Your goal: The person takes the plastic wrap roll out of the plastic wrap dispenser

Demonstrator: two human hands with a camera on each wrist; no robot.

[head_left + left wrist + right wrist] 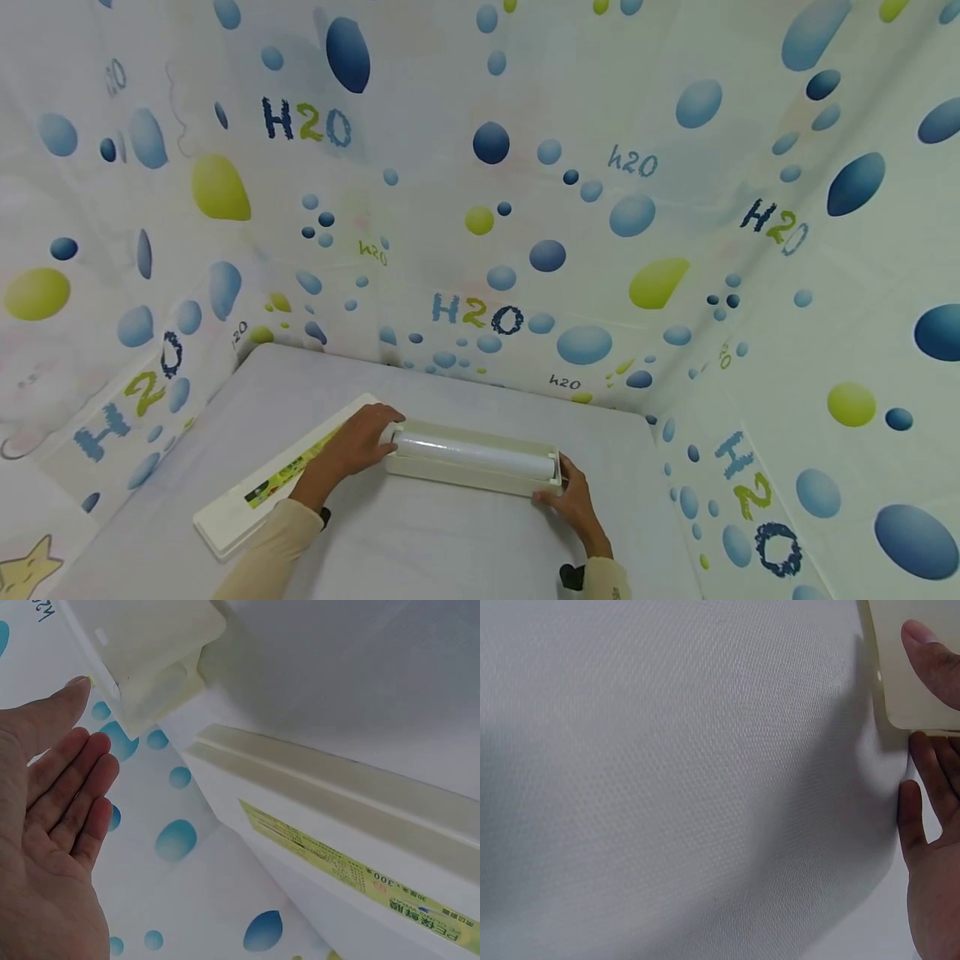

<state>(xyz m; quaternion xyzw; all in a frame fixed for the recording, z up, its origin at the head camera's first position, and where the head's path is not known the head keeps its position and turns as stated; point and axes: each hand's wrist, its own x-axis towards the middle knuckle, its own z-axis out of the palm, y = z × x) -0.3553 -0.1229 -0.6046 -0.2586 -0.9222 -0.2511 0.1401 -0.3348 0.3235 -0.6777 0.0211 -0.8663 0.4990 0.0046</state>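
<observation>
A cream cling film box (pixel 457 477) lies lidless on the white table, with a shiny roll of cling film (pixel 480 457) inside. At its left end is my left hand (pixel 363 437). In the left wrist view the thumb is right by the edge of the box (pixel 161 645) and the fingers (pixel 71 776) are loosely extended beside its end. My right hand (pixel 572 497) grips the right end. In the right wrist view its thumb lies on the front face of the box (pixel 904 690), the other fingers against the end.
The long white lid (pixel 225 521) with a yellow-green printed label (pixel 288 475) lies slantwise left of the box, partly behind my left forearm. Patterned curtains (pixel 525 208) with blue and green spots enclose the white tabletop (pixel 420 550) at the back and sides.
</observation>
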